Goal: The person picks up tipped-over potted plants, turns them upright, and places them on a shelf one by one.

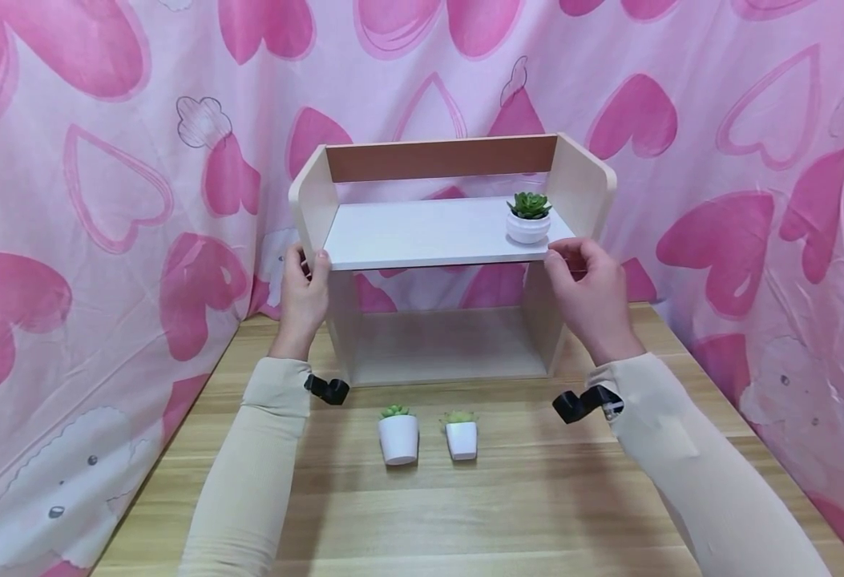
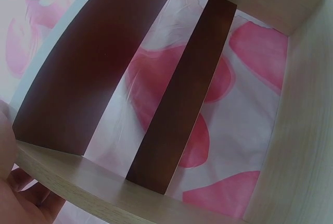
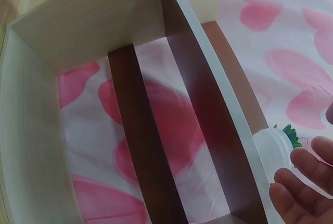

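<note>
A small wooden shelf unit [image 1: 450,232] stands on the table, with a white upper board [image 1: 422,228]. My left hand [image 1: 302,292] grips its left side panel at the height of that board, thumb in front and fingers round the outside. On the right end of the upper board stands a green succulent in a round white pot [image 1: 527,227]. Just below and right of this pot is my right hand [image 1: 591,288], fingers loosely bent at the board's front edge; in the right wrist view the fingertips [image 3: 283,195] are beside the pot, holding nothing.
Two more small potted plants are on the table in front of the unit: a taller white pot [image 1: 398,441] and a smaller white pot [image 1: 462,441]. A pink heart-patterned curtain [image 1: 119,192] hangs behind and at both sides. Brown slats [image 2: 182,99] cross the unit's back.
</note>
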`<state>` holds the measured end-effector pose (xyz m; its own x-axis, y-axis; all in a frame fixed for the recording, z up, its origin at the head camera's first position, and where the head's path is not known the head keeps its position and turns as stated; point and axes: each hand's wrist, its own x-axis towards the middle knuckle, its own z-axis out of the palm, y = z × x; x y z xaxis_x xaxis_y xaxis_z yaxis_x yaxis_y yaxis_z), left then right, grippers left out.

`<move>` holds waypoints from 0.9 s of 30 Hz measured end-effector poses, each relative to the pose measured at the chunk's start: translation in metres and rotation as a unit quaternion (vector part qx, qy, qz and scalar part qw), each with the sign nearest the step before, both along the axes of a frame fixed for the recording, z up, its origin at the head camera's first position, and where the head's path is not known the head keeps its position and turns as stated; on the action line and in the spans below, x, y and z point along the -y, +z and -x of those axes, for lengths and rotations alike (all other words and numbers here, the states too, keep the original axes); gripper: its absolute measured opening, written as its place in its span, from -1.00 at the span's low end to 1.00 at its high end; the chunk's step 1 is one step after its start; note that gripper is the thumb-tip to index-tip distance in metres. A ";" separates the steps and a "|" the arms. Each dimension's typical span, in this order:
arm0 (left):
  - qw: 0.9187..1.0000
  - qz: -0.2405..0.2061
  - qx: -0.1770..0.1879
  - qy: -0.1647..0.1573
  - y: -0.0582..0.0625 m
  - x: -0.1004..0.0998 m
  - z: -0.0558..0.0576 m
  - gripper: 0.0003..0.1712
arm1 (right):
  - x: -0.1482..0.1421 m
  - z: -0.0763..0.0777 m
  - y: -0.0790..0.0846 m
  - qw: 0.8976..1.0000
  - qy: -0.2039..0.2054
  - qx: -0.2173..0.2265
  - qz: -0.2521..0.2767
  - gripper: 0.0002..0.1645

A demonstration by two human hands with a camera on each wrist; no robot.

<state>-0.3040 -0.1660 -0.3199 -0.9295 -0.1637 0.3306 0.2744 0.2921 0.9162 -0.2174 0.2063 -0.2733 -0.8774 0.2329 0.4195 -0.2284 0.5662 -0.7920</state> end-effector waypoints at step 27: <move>1.000 -0.002 0.005 0.003 0.000 0.000 0.001 -0.33 | 0.006 -0.014 -0.045 0.995 0.061 0.067 -0.043 -0.55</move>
<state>-0.3053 -0.1661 -0.3203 -0.9320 -0.1697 0.3203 0.2634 0.2901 0.9200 -0.2031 0.2001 -0.3181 -0.9462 0.0888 0.3112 -0.1960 0.6079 -0.7694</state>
